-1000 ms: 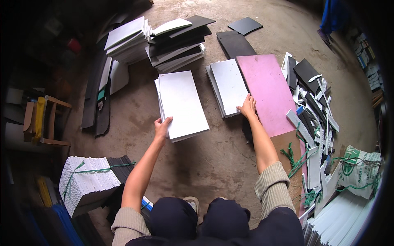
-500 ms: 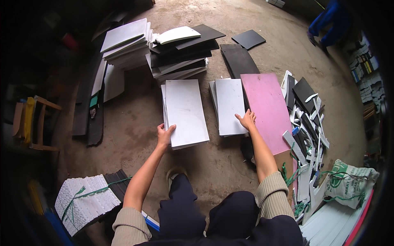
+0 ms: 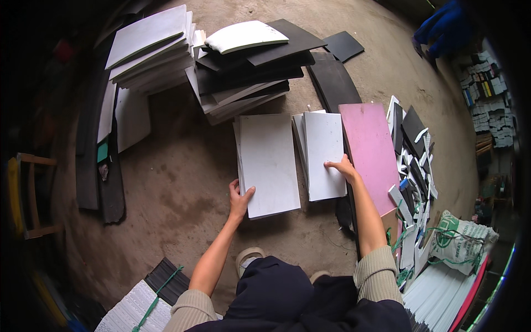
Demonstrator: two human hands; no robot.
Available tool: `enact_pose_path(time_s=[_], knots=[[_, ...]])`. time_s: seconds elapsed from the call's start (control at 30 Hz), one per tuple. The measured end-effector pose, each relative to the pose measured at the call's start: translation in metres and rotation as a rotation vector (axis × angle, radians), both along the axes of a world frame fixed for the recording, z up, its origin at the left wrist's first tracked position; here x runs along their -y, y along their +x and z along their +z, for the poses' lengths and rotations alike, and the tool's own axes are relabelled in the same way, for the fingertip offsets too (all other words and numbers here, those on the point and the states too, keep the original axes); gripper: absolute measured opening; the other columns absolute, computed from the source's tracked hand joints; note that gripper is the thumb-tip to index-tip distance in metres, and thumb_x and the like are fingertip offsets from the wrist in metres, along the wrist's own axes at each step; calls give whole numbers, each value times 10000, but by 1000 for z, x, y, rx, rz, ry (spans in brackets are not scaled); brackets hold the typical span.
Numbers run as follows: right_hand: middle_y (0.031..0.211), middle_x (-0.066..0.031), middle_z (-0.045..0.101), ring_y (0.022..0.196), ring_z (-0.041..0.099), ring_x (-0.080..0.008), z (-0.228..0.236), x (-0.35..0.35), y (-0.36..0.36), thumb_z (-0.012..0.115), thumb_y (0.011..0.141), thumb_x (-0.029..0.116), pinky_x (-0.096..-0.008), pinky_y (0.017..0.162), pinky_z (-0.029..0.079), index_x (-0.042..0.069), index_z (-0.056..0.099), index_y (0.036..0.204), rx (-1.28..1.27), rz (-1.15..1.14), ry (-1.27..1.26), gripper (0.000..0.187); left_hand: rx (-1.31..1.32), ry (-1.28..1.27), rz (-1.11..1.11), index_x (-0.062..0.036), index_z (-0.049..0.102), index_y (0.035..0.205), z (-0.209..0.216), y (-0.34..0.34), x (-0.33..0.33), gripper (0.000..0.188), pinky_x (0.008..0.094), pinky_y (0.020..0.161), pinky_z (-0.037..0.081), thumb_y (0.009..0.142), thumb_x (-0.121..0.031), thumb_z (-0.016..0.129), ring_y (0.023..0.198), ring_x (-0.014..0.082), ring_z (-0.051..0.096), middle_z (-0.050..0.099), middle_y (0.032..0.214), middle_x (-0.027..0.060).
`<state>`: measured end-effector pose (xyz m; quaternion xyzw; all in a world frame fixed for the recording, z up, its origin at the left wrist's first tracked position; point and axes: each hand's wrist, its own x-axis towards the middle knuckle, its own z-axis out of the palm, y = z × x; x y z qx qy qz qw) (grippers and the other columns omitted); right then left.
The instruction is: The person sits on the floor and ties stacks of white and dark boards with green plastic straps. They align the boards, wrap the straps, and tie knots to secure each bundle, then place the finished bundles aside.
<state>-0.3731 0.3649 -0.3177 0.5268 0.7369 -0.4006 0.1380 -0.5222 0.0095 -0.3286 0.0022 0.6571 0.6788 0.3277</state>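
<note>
Two low stacks of white sheets lie side by side in front of me, with a narrow gap between them. My left hand [image 3: 240, 200] grips the left edge of the larger left stack [image 3: 269, 163], thumb on top and the other fingers down its side. On the smaller right stack [image 3: 324, 144], my right hand [image 3: 345, 168] holds the right edge, its thumb pressing the top sheet and its fingers mostly hidden past the edge. Right beside that stack lies a long pink sheet [image 3: 369, 149].
Taller piles of white sheets [image 3: 149, 47] and black sheets [image 3: 254, 69] stand beyond. Offcuts [image 3: 412, 160] and a printed sack [image 3: 462, 240] are at right, a tied white bundle [image 3: 135, 310] at lower left. A person in blue [image 3: 442, 27] is at far right.
My view has shifted, so the stacks look larger and farther right. My legs have moved closer together. Both hands keep to the outer edges of the two stacks.
</note>
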Motion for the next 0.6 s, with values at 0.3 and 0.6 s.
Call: enact_pose_path(time_s=[0.3, 0.6], knots=[[1150, -228, 423, 1084, 436, -274, -1, -2, -14, 799, 491, 312, -359, 916, 348, -70, 288, 1155, -239, 21, -101, 921, 49, 104, 104, 32, 233, 1198, 4, 4, -4, 710, 270, 755, 432, 710, -263, 655, 865, 183, 531, 516, 1012, 182], [1051, -256, 513, 1083, 449, -330, 19, 24, -27, 751, 546, 314, -377, 899, 366, -93, 192, 1251, -125, 23, 27, 988, -10, -21, 78, 32, 232, 1193, 11, 14, 9, 736, 268, 742, 443, 698, -296, 667, 844, 182, 545, 535, 987, 173]])
